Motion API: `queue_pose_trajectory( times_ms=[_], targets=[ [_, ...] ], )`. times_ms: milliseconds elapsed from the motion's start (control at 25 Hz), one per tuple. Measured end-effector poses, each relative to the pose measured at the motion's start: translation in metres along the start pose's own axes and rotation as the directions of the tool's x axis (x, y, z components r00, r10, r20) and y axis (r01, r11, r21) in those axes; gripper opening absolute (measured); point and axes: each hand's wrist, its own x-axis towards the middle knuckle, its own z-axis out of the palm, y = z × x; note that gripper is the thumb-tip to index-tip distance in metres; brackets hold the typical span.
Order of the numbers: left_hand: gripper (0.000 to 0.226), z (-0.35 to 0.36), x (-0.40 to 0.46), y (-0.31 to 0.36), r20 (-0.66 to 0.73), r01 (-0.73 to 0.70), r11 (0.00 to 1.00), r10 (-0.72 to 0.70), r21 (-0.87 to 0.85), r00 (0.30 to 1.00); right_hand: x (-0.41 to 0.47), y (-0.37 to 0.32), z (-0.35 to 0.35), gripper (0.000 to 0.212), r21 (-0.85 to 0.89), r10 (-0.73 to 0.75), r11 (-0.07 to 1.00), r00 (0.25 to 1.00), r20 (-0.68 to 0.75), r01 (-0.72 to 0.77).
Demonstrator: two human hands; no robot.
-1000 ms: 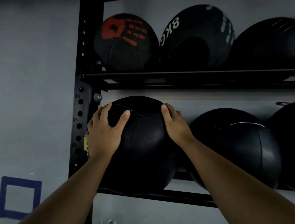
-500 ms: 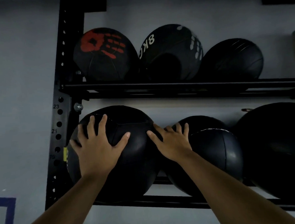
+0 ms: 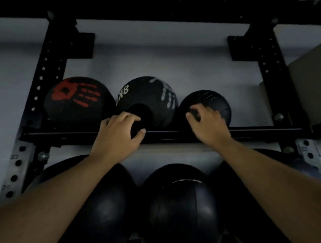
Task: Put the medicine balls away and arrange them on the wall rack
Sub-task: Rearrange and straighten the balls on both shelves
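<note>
Three black medicine balls sit on the upper shelf rail [image 3: 64, 136] of the black wall rack: one with a red handprint [image 3: 76, 101], an 8 kg ball with a white handprint [image 3: 151, 96], and a smaller plain ball [image 3: 215, 100]. My left hand [image 3: 119, 134] lies on the lower front of the 8 kg ball, fingers curved and apart. My right hand [image 3: 209, 123] rests on the front of the smaller ball, fingers spread. Neither ball is lifted. Below my forearms, larger black balls sit on the lower shelf, one at the left [image 3: 104, 206] and one in the middle [image 3: 178, 203].
Perforated rack uprights stand at the left [image 3: 48, 67] and right [image 3: 271, 70], bolted to a pale wall. A third large dark ball [image 3: 222, 173] sits on the lower shelf, partly behind my right forearm. A beige panel [image 3: 311, 89] stands right of the rack. Shelf space shows right of the smaller ball.
Both hands left the large ball on the lower shelf and rose to the upper shelf, landing on the 8 kg ball and the smaller ball. The view tilted upward.
</note>
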Motion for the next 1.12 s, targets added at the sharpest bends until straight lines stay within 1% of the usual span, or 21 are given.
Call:
queue_pose_trajectory(
  times_ms=[120, 240, 360, 480, 560, 680, 800, 920, 1000, 1120],
  targets=[
    [0.042, 0.010, 0.059, 0.065, -0.038, -0.127, 0.992, 0.127, 0.009, 0.991, 0.048, 0.053, -0.048, 0.044, 0.016, -0.017, 1.000, 0.996, -0.092, 0.019],
    [0.042, 0.030, 0.109, 0.112, -0.035, -0.165, 0.986, 0.165, 0.003, 0.986, 0.082, 0.095, -0.071, 0.046, 0.045, -0.033, 0.998, 0.996, -0.082, 0.036],
    [0.046, 0.067, 0.147, 0.146, -0.031, -0.086, 0.993, 0.083, -0.087, 0.996, 0.107, 0.132, -0.066, 0.052, 0.077, -0.020, 0.997, 1.000, 0.003, 0.020],
    [0.054, 0.106, 0.171, 0.164, 0.038, 0.008, 0.984, -0.002, -0.178, 0.999, 0.125, 0.155, -0.041, 0.064, 0.192, 0.074, 0.977, 0.991, 0.112, -0.094],
    [0.059, 0.128, 0.181, 0.171, 0.100, 0.052, 0.972, -0.029, -0.230, 0.995, 0.131, 0.163, -0.020, 0.075, 0.269, 0.156, 0.942, 0.971, 0.184, -0.203],
    [0.062, 0.155, 0.191, 0.173, 0.135, 0.084, 0.950, -0.045, -0.300, 0.990, 0.138, 0.171, 0.004, 0.087, 0.437, 0.190, 0.853, 0.949, 0.250, -0.286],
    [0.059, 0.172, 0.194, 0.163, 0.039, 0.062, 0.932, -0.051, -0.358, 0.998, 0.147, 0.170, 0.016, 0.098, 0.498, 0.179, 0.818, 0.950, 0.256, -0.288],
    [0.054, 0.183, 0.192, 0.152, -0.045, 0.039, 0.906, -0.064, -0.422, 0.997, 0.154, 0.166, 0.022, 0.098, 0.535, 0.181, 0.803, 0.962, 0.202, -0.263],
    [0.052, 0.190, 0.189, 0.152, -0.094, 0.034, 0.892, -0.086, -0.450, 0.992, 0.157, 0.168, 0.023, 0.100, 0.535, 0.145, 0.811, 0.968, 0.205, -0.235],
    [0.051, 0.192, 0.187, 0.156, -0.117, 0.030, 0.893, -0.093, -0.449, 0.989, 0.159, 0.175, 0.020, 0.104, 0.515, 0.096, 0.833, 0.969, 0.226, -0.202]
  ],
)
